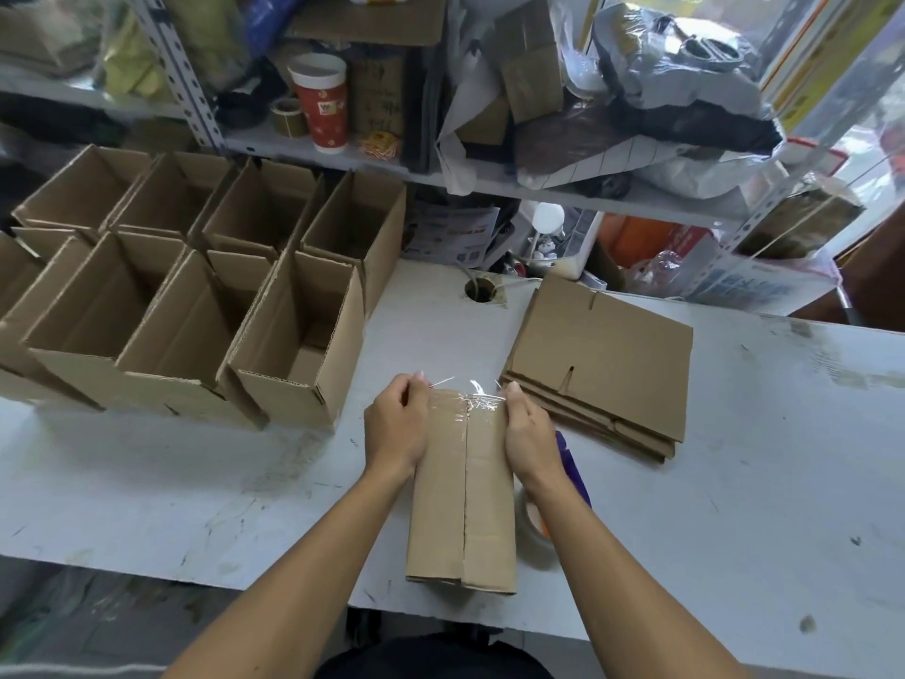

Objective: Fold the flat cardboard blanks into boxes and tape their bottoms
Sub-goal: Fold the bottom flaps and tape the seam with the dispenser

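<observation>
A folded cardboard box (463, 502) stands bottom-up at the front middle of the white table (734, 458), its two bottom flaps meeting along a centre seam. Clear tape (467, 401) lies across the far end of the seam. My left hand (396, 423) grips the box's far left corner, fingers curled over the tape edge. My right hand (531, 428) grips the far right corner the same way. A stack of flat cardboard blanks (607, 365) lies to the right. A tape dispenser (538, 524) with a purple handle sits partly hidden under my right forearm.
Several finished open boxes (205, 296) stand in rows on the table's left. A cable hole (481, 290) is in the table behind the box. Cluttered metal shelves (440, 174) with a red cup (321, 102), bags and cartons rise behind.
</observation>
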